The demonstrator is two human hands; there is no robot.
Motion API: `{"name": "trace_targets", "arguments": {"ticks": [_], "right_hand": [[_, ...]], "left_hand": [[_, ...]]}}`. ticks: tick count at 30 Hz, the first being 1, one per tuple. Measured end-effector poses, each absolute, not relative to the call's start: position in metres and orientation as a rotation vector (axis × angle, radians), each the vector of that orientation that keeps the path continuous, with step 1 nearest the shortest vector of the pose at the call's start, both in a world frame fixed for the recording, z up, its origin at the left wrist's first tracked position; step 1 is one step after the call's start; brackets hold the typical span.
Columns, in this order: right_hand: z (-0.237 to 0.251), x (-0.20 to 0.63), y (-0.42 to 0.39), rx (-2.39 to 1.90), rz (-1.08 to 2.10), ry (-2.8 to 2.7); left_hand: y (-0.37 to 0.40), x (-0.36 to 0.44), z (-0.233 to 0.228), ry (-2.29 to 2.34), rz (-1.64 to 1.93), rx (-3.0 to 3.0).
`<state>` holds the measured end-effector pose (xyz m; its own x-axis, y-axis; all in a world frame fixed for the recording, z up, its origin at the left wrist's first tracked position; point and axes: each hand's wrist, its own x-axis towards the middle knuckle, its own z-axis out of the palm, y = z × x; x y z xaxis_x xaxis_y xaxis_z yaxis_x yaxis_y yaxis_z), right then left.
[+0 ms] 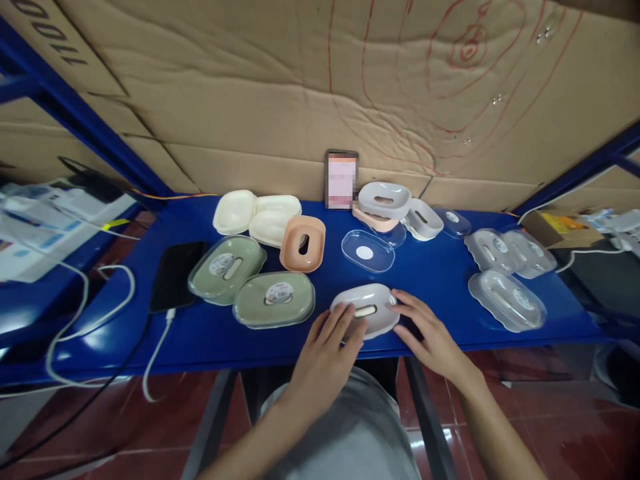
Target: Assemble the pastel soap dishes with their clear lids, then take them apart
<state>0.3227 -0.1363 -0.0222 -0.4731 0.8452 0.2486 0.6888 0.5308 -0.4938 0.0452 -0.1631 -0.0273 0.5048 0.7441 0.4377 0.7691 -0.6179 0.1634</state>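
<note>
Your left hand (327,343) lay loosely spread on the grey dish (377,293), your right hand (433,337) wide at its right rim; dish sat near front of desk (430,283), right of a green dish (250,307).

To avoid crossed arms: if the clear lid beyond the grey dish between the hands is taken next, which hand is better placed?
Probably the right hand: its fingers are at the right edge of the grey dish, nearer the clear lid. The left hand has fingers over the dish.
</note>
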Motion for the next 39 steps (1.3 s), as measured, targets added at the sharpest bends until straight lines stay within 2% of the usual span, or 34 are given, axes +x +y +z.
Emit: {"name": "trace_targets", "arguments": {"ticks": [6, 12, 15, 18, 21, 24, 28, 30, 33, 39], "right_hand": [[-0.015, 0.318, -0.128, -1.157, 0.279, -2.412], [-0.012, 0.307, -0.065, -1.319, 0.253, -2.252], [-0.012, 0.306, -0.049, -1.305, 0.514, -2.117], [-0.012, 0.315, -0.055, -1.283, 0.885, -1.664], [-0.019, 0.330, -0.068, -1.336, 1.049, -1.236], [-0.027, 0.341, -0.078, -1.487, 0.873, -1.216], [-0.033, 0.342, -0.084, -1.629, 0.319, -1.686], [-0.033, 0.338, -0.083, -1.613, 0.168, -1.919], [-0.034, 0.336, -0.080, -1.545, 0.174, -2.117], [-0.026, 0.332, -0.076, -1.511, 0.221, -1.917]], "left_hand": [[-0.161, 0.039, -0.035, -1.328, -0.875, -2.721], [-0.159, 0.032, -0.037, -1.453, -1.186, -2.731], [-0.159, 0.029, -0.037, -1.483, -1.263, -2.751], [-0.159, 0.027, -0.037, -1.514, -1.282, -2.790], [-0.159, 0.026, -0.038, -1.522, -1.289, -2.800], [-0.158, 0.026, -0.040, -1.507, -1.308, -2.796], [-0.159, 0.026, -0.040, -1.527, -1.312, -2.813], [-0.160, 0.026, -0.040, -1.558, -1.335, -2.811], [-0.160, 0.024, -0.038, -1.628, -1.372, -2.798], [-0.157, 0.021, -0.036, -1.839, -1.372, -2.838]]}}
